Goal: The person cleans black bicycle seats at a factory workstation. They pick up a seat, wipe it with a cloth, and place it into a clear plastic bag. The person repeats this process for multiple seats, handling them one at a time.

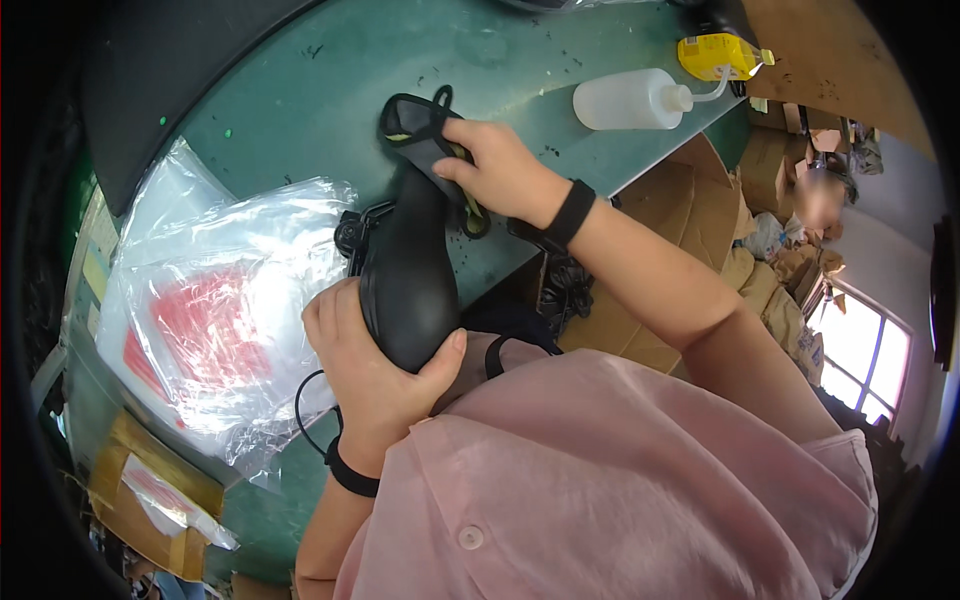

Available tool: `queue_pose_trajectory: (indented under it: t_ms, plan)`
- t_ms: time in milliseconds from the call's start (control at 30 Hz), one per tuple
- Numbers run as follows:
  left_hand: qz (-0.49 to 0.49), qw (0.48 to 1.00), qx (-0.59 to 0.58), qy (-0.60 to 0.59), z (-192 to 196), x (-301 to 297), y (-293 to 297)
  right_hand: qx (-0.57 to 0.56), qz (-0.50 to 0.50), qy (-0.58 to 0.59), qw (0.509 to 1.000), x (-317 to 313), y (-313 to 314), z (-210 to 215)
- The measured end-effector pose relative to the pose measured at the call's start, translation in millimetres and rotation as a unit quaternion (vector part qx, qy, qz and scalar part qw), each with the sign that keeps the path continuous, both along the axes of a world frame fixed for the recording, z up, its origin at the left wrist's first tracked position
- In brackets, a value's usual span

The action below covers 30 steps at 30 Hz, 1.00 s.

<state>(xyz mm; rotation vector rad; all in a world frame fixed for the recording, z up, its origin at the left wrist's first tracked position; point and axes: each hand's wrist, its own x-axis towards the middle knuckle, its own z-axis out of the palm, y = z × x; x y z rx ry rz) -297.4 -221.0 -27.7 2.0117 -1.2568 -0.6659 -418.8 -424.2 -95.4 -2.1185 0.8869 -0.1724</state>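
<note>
A black bicycle saddle (412, 290) is held tilted against my body at the table's near edge, its wide rounded end toward me. My left hand (372, 365) is wrapped around that wide end, thumb on one side and fingers on the other. Over the saddle's narrow far end, my right hand (500, 172) pinches a dark grey fabric piece (420, 145) with black trim, a loop and yellow-green patches. The fabric touches the saddle and hides its tip. Part of a black metal fitting (350, 235) shows beside the saddle's left side.
Clear plastic bags with red print (215, 320) lie on the green table (330, 70) at left. A white squeeze bottle (628, 100) and a yellow bottle (715, 55) lie at the far right. Cardboard (680, 215) stands beyond the right edge; an open carton (150, 500) is lower left.
</note>
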Motion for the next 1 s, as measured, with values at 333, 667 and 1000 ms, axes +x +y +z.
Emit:
queue_pose_trajectory:
  t_ms: [333, 667, 1000]
  plan:
    - [0.005, 1.0, -0.004, -0.012, 0, -7, -3, -0.003, 0.018, -0.016, 1.0, 2, 11, 4]
    - [0.004, 1.0, 0.009, -0.003, -3, -6, 1, -0.026, 0.025, -0.008, 0.999, 5, 13, 11]
    - [0.0, 1.0, 0.001, 0.0, -4, -1, 3, 0.0, 0.053, -0.005, 0.999, 0, 18, 19]
